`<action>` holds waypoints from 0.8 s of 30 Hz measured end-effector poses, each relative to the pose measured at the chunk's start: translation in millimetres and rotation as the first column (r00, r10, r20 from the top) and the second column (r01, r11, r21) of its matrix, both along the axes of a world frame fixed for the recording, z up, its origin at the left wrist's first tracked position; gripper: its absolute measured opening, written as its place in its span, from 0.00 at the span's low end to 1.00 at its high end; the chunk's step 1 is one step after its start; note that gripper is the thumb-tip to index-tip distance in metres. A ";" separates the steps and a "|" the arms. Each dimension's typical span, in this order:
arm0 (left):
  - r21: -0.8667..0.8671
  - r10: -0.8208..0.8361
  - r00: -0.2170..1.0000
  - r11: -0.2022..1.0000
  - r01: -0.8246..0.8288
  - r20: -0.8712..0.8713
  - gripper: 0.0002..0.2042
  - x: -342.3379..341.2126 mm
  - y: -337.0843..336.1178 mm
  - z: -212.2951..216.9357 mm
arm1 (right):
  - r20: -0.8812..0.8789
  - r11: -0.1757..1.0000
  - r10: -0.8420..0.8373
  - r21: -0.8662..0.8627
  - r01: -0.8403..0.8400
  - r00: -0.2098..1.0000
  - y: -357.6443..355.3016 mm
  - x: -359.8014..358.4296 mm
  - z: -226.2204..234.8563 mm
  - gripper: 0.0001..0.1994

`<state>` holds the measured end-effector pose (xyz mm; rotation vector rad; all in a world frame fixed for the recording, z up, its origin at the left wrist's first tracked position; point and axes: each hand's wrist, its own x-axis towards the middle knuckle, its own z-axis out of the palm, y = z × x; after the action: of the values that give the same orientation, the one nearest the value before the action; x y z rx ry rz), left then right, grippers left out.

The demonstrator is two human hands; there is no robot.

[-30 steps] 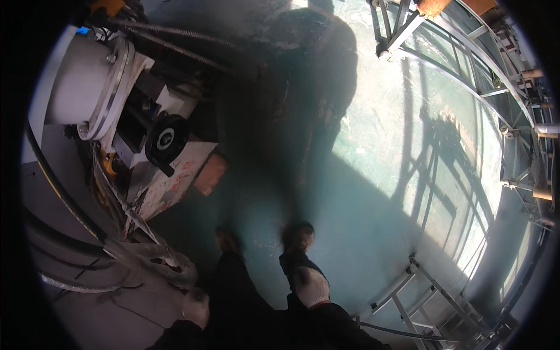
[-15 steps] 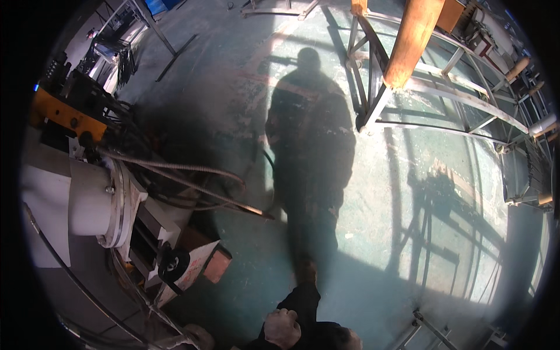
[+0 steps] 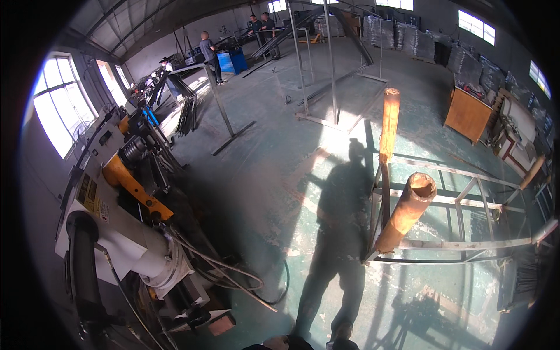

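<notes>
Neither of my hands shows clearly. At the lower edge are a brown shoe (image 3: 342,332) and dark clothing (image 3: 303,343), with a small dim patch beside it that I cannot make out. Ahead on the left stands a white and orange machine (image 3: 131,233), its cables and hoses (image 3: 233,274) looping out over the floor. To the right is a metal frame rack (image 3: 466,245) with brown, worn tubes on its upright ends; the nearer tube (image 3: 403,219) has an open hollow top, the farther tube (image 3: 389,125) stands behind it.
My shadow (image 3: 338,216) falls across the green, worn floor (image 3: 274,198). A metal stand (image 3: 221,111) and a tall frame (image 3: 332,70) stand farther off. A wooden cabinet (image 3: 468,114) is at right. Three people, one (image 3: 208,55) by a blue box (image 3: 232,60), stand far back near wrapped stacks (image 3: 379,32).
My view has tilted up from the floor, bringing the far workshop, windows and people into sight. The hand seen low over dark clothing is no longer plainly visible.
</notes>
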<state>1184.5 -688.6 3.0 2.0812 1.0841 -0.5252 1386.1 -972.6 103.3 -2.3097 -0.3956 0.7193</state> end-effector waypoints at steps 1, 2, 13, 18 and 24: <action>0.076 0.046 0.999 0.996 -0.044 -0.018 0.13 25.4 9.6 21.7 | 0.004 0.999 0.041 0.006 -0.041 0.999 12.9 28.3 16.6 0.18; 0.044 0.119 0.977 0.991 -0.128 0.180 0.13 47.7 26.7 46.1 | 0.008 0.995 0.101 0.011 -0.101 0.995 28.6 59.3 33.1 0.18; 0.527 -0.004 0.708 0.671 -0.522 0.706 0.09 154.7 289.6 321.8 | 0.370 0.693 0.516 0.350 -0.630 0.773 393.7 244.6 105.8 0.12; 0.639 -0.099 0.632 0.175 -0.749 0.769 0.15 86.5 423.5 453.9 | 0.296 0.609 0.591 0.446 -0.656 0.750 539.9 258.5 150.6 0.12; 0.683 -0.102 0.795 -0.455 -0.571 0.597 0.15 -10.2 498.5 576.8 | 0.514 0.367 0.641 0.448 -0.815 0.570 698.8 283.2 184.5 0.10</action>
<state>1174.3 -190.1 579.8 2.5560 2.0254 2.0612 1669.3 -273.8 287.7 -1.4300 -1.6331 0.5261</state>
